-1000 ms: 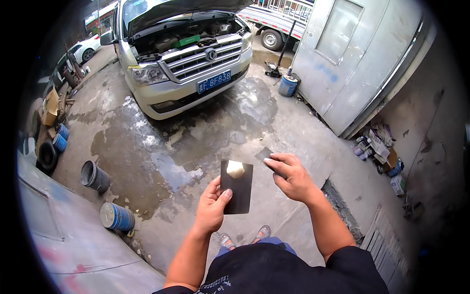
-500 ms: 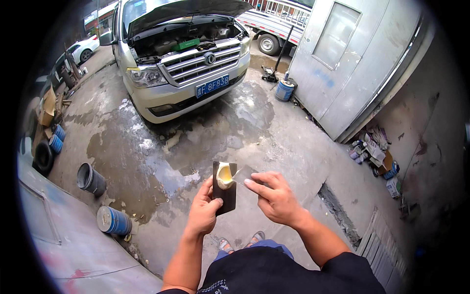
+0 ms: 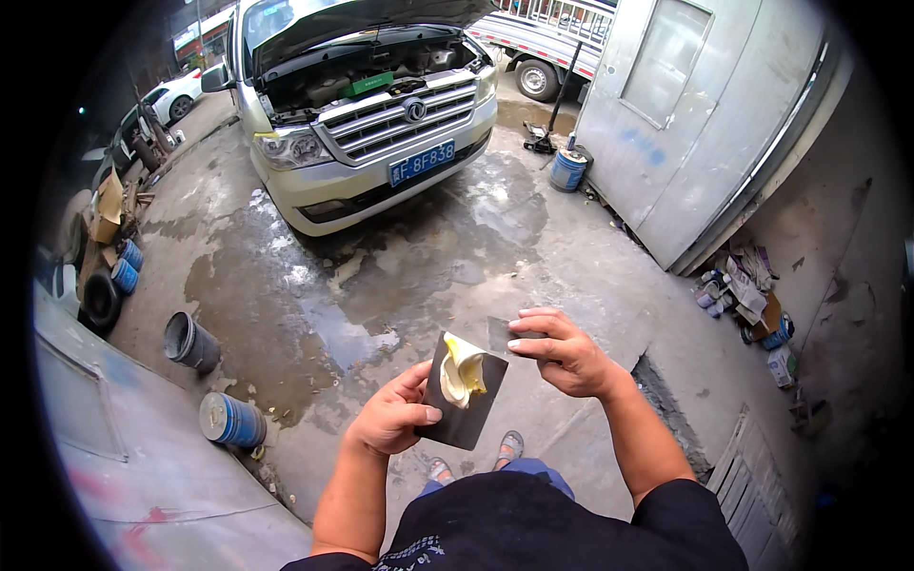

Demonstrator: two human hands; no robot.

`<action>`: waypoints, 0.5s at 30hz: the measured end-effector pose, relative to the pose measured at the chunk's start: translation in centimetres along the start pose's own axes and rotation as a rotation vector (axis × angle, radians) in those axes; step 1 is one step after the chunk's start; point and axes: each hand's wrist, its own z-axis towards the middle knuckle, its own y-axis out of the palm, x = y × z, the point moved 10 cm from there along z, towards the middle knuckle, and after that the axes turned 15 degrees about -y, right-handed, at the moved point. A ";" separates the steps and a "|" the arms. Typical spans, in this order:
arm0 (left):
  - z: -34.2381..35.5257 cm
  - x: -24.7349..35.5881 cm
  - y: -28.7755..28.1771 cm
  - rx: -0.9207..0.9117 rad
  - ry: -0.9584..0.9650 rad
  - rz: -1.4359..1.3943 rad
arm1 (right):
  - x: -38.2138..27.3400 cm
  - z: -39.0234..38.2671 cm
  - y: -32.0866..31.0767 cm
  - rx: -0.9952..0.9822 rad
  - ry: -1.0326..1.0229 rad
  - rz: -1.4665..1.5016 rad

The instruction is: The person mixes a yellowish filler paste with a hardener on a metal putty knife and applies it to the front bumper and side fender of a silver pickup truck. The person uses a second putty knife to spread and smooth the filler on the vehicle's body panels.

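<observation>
My left hand [image 3: 398, 411] grips a dark flat plate [image 3: 466, 425] by its left edge, thumb lying on the upper face. On the plate sits a folded dollop of cream and yellow putty [image 3: 461, 373], its two colours not fully blended. Just right of it, my right hand [image 3: 569, 352] pinches a thin grey scraper blade [image 3: 501, 335] between thumb and fingers. The blade's edge is close to the plate's upper right corner and looks apart from it. Both hands are in front of my body, above the concrete floor.
Ahead stands a cream van [image 3: 381, 181] with its hood raised and a green box [image 3: 367, 84] in the engine bay. A grey bucket [image 3: 190, 343] and a blue pail [image 3: 232, 421] are at left. Grey metal doors [image 3: 666, 143] and a floor trench [image 3: 671, 419] lie right.
The plate has turned and tilted to show more of its face. The scraper has drawn away from the putty, which is now folded into a different shape.
</observation>
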 end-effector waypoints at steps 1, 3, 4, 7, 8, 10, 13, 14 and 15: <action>0.4 0.6 0.6 0.013 0.058 -0.007 | 0.5 -1.1 -1.1 -0.004 0.035 -0.022; 1.3 1.4 1.3 0.027 0.171 -0.015 | 3.0 -5.0 -2.3 0.377 0.378 0.585; 2.0 1.6 1.7 0.035 0.210 -0.038 | 3.8 -7.4 -1.6 0.565 0.548 0.886; 3.8 1.6 4.3 -0.038 0.333 -0.049 | 2.9 -9.5 2.6 0.438 0.722 1.004; 4.4 1.2 4.5 -0.020 0.354 -0.039 | 2.8 -9.4 3.7 0.378 0.758 1.032; 5.4 0.0 4.4 0.021 0.393 -0.030 | 3.5 -9.3 3.9 0.440 0.801 1.117; 6.8 -1.0 4.8 0.104 0.380 0.234 | 4.5 -8.3 3.5 0.472 0.783 1.201; 7.1 -1.3 4.6 0.145 0.380 0.297 | 4.9 -7.8 3.3 0.470 0.762 1.223; 7.2 -0.6 4.8 0.232 0.430 0.439 | 5.2 -7.5 2.7 0.479 0.758 1.225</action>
